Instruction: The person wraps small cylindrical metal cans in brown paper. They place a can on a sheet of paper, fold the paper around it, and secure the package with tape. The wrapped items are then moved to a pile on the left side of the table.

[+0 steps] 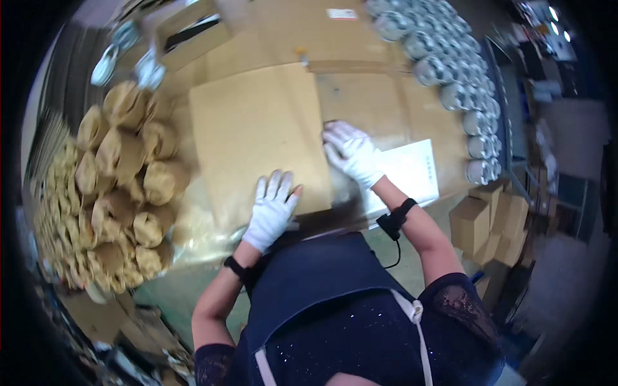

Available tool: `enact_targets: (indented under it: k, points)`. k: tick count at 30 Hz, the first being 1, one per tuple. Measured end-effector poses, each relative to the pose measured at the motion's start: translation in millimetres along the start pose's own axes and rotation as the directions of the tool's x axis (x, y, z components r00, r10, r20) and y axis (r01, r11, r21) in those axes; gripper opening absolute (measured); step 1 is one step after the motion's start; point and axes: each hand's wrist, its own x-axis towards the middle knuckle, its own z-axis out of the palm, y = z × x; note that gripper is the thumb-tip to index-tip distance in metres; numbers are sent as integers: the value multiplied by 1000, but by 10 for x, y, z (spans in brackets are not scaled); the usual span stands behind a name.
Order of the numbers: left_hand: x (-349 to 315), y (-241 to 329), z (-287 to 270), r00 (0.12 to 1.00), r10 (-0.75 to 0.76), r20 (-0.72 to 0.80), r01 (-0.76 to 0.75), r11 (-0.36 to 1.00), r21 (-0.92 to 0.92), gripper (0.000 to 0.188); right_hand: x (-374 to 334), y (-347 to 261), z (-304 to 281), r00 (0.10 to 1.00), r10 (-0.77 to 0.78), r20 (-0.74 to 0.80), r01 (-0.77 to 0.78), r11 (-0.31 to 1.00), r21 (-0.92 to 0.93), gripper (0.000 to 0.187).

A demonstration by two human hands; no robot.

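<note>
A flat tan sheet (257, 128) of cardboard or thick paper lies on the table in front of me. My left hand (271, 209), in a white glove, rests on its near part with the fingers spread flat. In a matching glove, my right hand (353, 151) lies at the sheet's right edge, fingers stretched forward and thumb apart. Its fingertips touch or nearly touch that edge; nothing shows gripped in it. Partly under the right wrist is a white printed paper (412, 170).
Rolled or cup-shaped brown paper pieces (119, 154) crowd the left side. Rows of silvery round parts (444, 67) line the right edge. A small open cardboard box (193, 42) stands at the far left, near whitish bundles (149, 69). Cartons (470, 225) sit below, right.
</note>
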Motion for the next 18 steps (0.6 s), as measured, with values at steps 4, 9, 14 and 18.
enact_targets:
  k: [4,9,14,18]
  points:
    - [149,-10,-87,998,-18,66,24,996,-91,57,-252,1368,-831,804,552,-221,-594,740,-315,19]
    - [170,-39,-208,997,7,78,6,987,-158,53,-453,2860,-1629,705,619,-345,-571,208,-794,54]
    - [191,-321,-270,982,151,117,-102,932,-347,54,-819,3694,-1855,645,739,-195,-456,168,-874,19]
    - [170,-258,-403,987,120,102,-77,933,-351,49,-307,3068,-1660,605,776,178,-532,560,-635,50]
